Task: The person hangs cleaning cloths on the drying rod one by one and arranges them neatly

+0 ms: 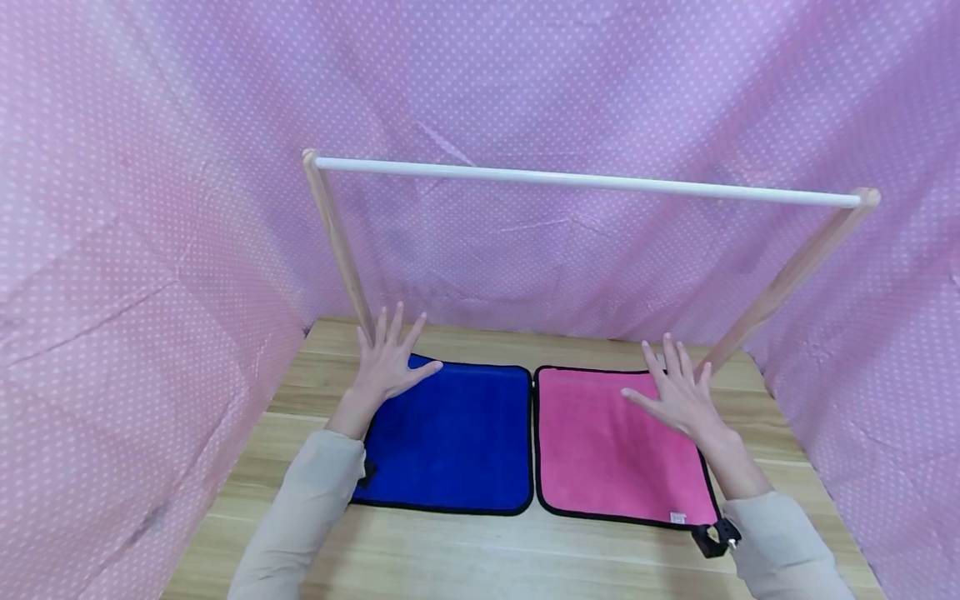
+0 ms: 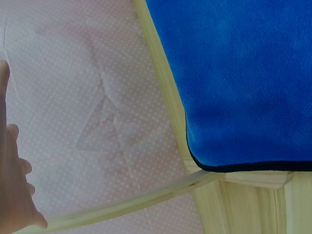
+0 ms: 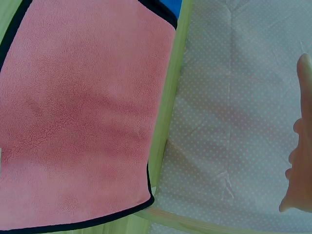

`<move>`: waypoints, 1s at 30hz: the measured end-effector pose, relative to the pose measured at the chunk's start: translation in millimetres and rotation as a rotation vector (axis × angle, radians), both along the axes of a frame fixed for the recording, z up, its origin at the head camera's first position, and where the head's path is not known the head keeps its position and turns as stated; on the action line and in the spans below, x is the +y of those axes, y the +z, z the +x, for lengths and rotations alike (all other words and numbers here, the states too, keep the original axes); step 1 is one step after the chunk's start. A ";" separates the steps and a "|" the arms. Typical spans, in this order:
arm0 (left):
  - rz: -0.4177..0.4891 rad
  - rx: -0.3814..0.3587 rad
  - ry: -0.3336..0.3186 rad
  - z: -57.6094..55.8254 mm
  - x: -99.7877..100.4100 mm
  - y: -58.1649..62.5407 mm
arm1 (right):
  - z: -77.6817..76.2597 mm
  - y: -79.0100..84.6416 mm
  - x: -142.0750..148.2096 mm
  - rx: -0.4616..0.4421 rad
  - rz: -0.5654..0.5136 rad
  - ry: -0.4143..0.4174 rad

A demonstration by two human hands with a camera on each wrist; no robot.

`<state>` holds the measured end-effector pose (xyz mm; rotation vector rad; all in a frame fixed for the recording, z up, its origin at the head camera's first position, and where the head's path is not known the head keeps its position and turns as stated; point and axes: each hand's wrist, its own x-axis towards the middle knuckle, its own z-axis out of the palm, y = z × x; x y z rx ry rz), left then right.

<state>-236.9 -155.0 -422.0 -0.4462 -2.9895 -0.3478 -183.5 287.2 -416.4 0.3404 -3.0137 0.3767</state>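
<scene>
Your left hand (image 1: 386,362) hangs over the far left corner of the blue cloth (image 1: 457,442), its grip spread, thumb out toward the cloth's middle. Your right hand (image 1: 678,392) has its grip spread too, well to the right of the blue cloth, over the far right part of the pink cloth (image 1: 600,442). Both sets of fingers point away from you.

The pink cloth lies flat just beside the blue cloth's right edge, and both rest on the table (image 1: 442,558). Each looks nearly square, so you can't pick out a sure long axis; their inner edges run side by side, away from you. Both have a soft, plush pile and a black bound edge with rounded corners. The pink one shows darker patches and a small white label (image 1: 678,517) at its near corner farthest from the blue cloth.

Beyond and above the blue cloth, a white rod (image 1: 585,179) runs left to right between two wooden posts (image 1: 339,237). Behind the blue cloth you have a dotted pink-purple curtain (image 1: 510,92).
</scene>
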 end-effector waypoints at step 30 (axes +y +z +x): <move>0.153 0.377 0.080 -14.4 -62.9 6.0 | -4.3 -46.1 -71.0 -0.258 -0.528 0.138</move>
